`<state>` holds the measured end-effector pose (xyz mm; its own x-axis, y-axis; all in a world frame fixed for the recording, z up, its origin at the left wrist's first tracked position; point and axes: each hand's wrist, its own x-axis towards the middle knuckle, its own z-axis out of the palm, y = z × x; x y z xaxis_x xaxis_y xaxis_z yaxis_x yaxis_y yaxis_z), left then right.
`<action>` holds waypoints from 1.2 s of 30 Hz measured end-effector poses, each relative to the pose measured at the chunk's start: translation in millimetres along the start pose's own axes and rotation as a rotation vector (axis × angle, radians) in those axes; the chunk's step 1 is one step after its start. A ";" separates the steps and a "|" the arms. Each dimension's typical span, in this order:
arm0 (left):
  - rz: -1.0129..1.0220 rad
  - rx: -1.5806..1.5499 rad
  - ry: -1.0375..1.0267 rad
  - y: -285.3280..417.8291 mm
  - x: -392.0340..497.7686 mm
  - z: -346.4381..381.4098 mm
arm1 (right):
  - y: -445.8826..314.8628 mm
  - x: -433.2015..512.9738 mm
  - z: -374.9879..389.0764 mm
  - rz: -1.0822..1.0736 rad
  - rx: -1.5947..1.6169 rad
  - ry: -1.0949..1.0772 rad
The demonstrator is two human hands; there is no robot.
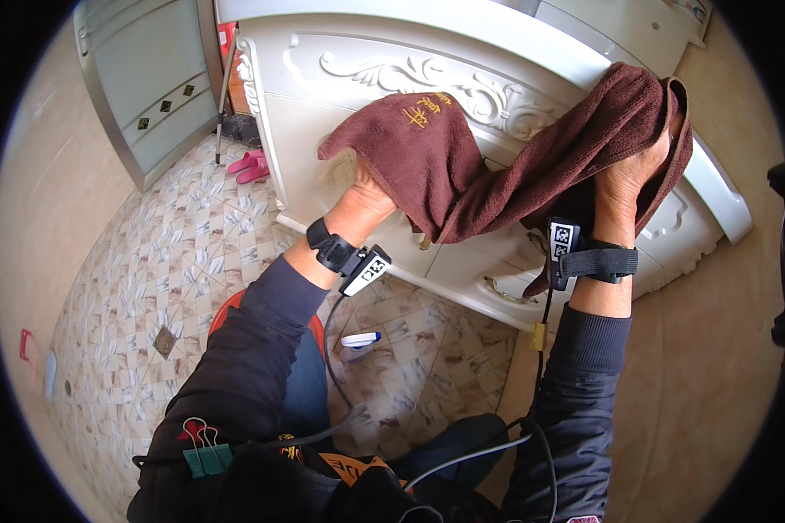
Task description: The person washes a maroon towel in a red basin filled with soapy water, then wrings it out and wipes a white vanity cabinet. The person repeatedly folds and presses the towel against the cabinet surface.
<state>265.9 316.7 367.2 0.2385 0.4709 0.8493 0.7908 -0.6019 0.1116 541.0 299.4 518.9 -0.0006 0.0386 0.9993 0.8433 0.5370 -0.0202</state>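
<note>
A brown terry towel [517, 186] with yellow stitched writing hangs in a sagging fold between my two hands. My left hand [369, 186] holds its left end from beneath, the fingers hidden by the cloth. At the right, my right hand [638, 163] is wrapped in the other end, with part of the palm and wrist showing and the fingertips mostly covered. Behind the towel stands a white vanity cabinet [288, 157] with carved scrollwork [425, 72] and curved metal handles [507, 292].
A white spray bottle [360, 340] with a blue tip is on the tiled floor [190, 261], near my legs. Part of a red stool or tub [226, 310] shows beside me. Pink slippers [248, 167] and a metal pole [226, 98] are near the frosted door [150, 72]. Cables run from both wrist straps.
</note>
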 end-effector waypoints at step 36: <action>-0.033 -0.151 -0.128 -14.7 -69.5 28.0 | -4.3 1.3 -1.8 -0.154 -0.215 0.073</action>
<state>253.5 310.8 292.1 0.2909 0.5643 0.7726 0.7084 -0.6698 0.2225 538.3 295.5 520.4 -0.1056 -0.0943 0.9899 0.9311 0.3401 0.1317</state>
